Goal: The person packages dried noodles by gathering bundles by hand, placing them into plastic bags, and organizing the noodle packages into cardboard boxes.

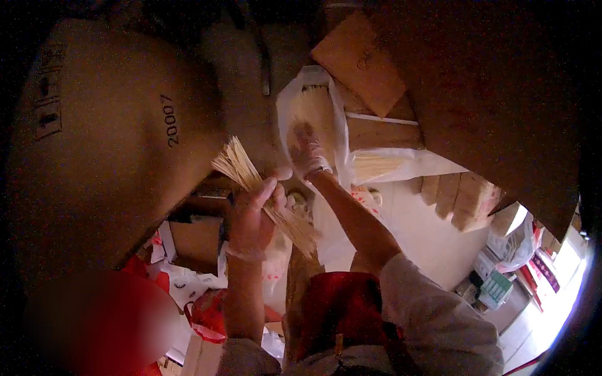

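My left hand [254, 210], in a thin clear plastic glove, is closed around a bundle of thin wooden skewers [236, 161]. The bundle slants from upper left to lower right, its ends sticking out on both sides of the fist. In a similar glove, my right hand [308, 153] reaches into an open plastic-lined box [343, 135] of more skewers [311, 103]. Its fingers are on the skewers in there, dim and smeared, so their grip does not show.
Large cardboard boxes [119, 125] stand close on the left and upper right. Beside the open box lies another plastic-wrapped batch of skewers [376, 165]. Bags and small boxes [495, 288] pile up at lower right. Another person's red-clad shape [119, 332] is at lower left.
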{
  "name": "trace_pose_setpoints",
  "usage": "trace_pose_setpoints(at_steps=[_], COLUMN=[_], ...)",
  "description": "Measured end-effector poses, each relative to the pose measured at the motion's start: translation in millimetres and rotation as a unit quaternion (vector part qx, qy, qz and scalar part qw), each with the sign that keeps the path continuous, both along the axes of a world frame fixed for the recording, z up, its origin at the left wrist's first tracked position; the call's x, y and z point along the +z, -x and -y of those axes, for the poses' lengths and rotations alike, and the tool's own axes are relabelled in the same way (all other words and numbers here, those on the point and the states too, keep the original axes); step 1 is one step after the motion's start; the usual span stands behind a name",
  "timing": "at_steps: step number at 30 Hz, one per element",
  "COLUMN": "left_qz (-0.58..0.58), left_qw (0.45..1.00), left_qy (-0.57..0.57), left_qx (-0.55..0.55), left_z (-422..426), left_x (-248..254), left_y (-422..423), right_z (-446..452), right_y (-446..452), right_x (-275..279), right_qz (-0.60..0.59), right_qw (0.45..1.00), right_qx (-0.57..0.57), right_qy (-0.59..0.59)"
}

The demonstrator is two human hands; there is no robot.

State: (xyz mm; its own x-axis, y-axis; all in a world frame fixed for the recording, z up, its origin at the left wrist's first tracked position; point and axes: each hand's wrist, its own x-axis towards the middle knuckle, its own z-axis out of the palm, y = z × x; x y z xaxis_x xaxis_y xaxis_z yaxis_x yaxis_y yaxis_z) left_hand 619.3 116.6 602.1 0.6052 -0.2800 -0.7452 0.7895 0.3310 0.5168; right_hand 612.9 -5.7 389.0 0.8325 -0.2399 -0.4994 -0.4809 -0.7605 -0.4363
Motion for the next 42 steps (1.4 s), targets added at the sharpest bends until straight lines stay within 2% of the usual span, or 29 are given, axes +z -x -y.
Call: trace_pose_setpoints(at_steps=[2,4,6,8,9,11,12,13,14,15,17,18,19,22,24,26,27,28,29,31,32,33,34,36,38,42], left_qz=[0.002,-0.086,-0.065,-0.048,-0.023,0.007,-0.017,-0.042,-0.039,-0.015,-0.009,-0.006,-0.005,-0.019,-0.025,0.015,0.036,0.044,0.047,0.063,0.075,0.096,0.114,0.111,0.13,0.118], left_qw=[1.0,0.99,0.992,0.993,0.997,0.999,0.997,0.991,0.992,0.99,0.984,0.984,0.983,0.977,0.971,0.956,0.942,0.938,0.936,0.928,0.913,0.896,0.888,0.854,0.826,0.811], left_qy=[-0.002,0.087,0.092,0.094,0.068,0.029,0.076,0.124,0.119,0.14,0.178,0.175,0.182,0.191,0.197,0.218,0.265,0.261,0.238,0.206,0.233,0.266,0.26,0.297,0.293,0.208], left_qx=[-0.003,0.071,0.059,0.056,0.028,0.014,0.019,0.021,0.031,0.023,0.021,0.033,0.034,0.086,0.137,0.198,0.204,0.224,0.254,0.305,0.325,0.342,0.363,0.412,0.463,0.534], left_z=[-2,-7,-9,-9,-9,-13,-13,-5,-2,-11,-13,-11,-7,-8,-11,-21,-22,-14,-3,9,33,35,34,36,20,-4], left_x=[-5,-14,-11,-5,-6,-4,-4,-2,3,7,2,3,0,13,24,34,32,37,45,63,58,61,63,68,92,131], left_y=[5,4,4,8,12,18,19,19,22,27,37,45,58,84,109,142,163,179,195,234,249,277,305,354,403,492], right_z=[14,14,17,31,39,46,45,54,62,68,88,88,93,87,79,62,63,68,75,78,97,94,92,82,61,17], right_y=[5,1,-1,3,10,19,21,20,24,38,69,75,83,103,112,132,147,158,171,203,209,234,263,300,339,404], right_x=[13,21,17,-7,-11,-1,11,47,71,56,-3,11,34,115,151,186,191,195,196,200,196,219,249,275,281,338], right_qz=[0.038,0.022,0.005,0.028,0.024,0.02,0.022,0.036,0.047,0.051,0.199,0.201,0.196,0.183,0.024,-0.041,-0.098,-0.157,-0.168,-0.307,-0.38,-0.392,-0.428,-0.476,-0.532,-0.533], right_qw=[0.975,0.977,0.978,0.951,0.951,0.971,0.976,0.977,0.977,0.976,0.942,0.939,0.963,0.915,0.842,0.85,0.812,0.764,0.762,0.686,0.642,0.643,0.6,0.554,0.626,0.625], right_qx=[0.205,0.204,0.203,0.173,0.181,0.167,0.166,0.172,0.176,0.185,0.266,0.276,0.117,-0.054,-0.196,-0.15,-0.105,-0.063,-0.042,-0.051,-0.057,-0.03,-0.021,0.006,0.115,0.211], right_qy=[0.081,0.064,0.04,0.256,0.25,0.169,0.139,0.122,0.107,0.105,0.054,0.049,-0.14,-0.355,-0.502,-0.504,-0.566,-0.623,-0.623,-0.658,-0.664,-0.658,-0.675,-0.683,-0.558,-0.53])
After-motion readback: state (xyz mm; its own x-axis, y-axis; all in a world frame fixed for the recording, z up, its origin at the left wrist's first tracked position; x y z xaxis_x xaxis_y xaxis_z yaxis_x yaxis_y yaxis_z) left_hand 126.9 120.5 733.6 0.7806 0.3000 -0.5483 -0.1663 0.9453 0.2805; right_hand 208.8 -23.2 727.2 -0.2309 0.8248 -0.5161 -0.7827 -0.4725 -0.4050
